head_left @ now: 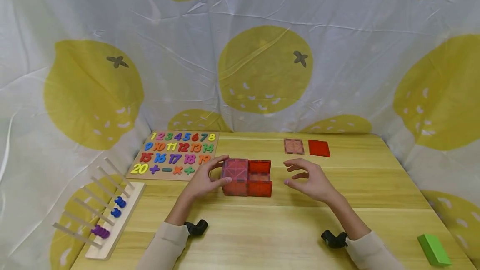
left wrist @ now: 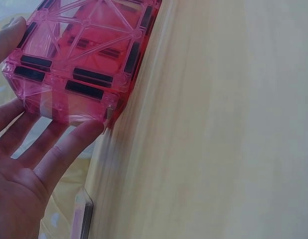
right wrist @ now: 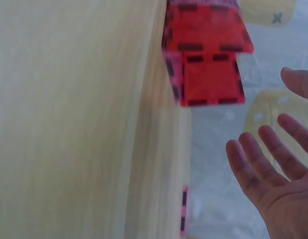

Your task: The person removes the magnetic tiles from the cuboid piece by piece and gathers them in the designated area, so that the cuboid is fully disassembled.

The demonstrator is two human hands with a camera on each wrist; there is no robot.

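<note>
Pink and red translucent magnetic tiles are joined into a low box structure (head_left: 235,169) on the wooden table. Its left half is a pink cube with a top tile; the red walls (head_left: 260,188) of its right half stand around an open top. My left hand (head_left: 204,176) grips the pink end, thumb at the front and fingers behind. In the left wrist view, the fingertips (left wrist: 91,130) lie against the pink tiles (left wrist: 84,45). To the right of the structure, my right hand (head_left: 313,180) hovers apart from it, fingers spread and holding nothing.
Behind lie a loose pink tile (head_left: 293,146) and a red tile (head_left: 319,148). A number board (head_left: 150,153) sits at the back left, near a peg rack (head_left: 123,220) with blue and purple beads. A green block (head_left: 434,250) lies at the front right.
</note>
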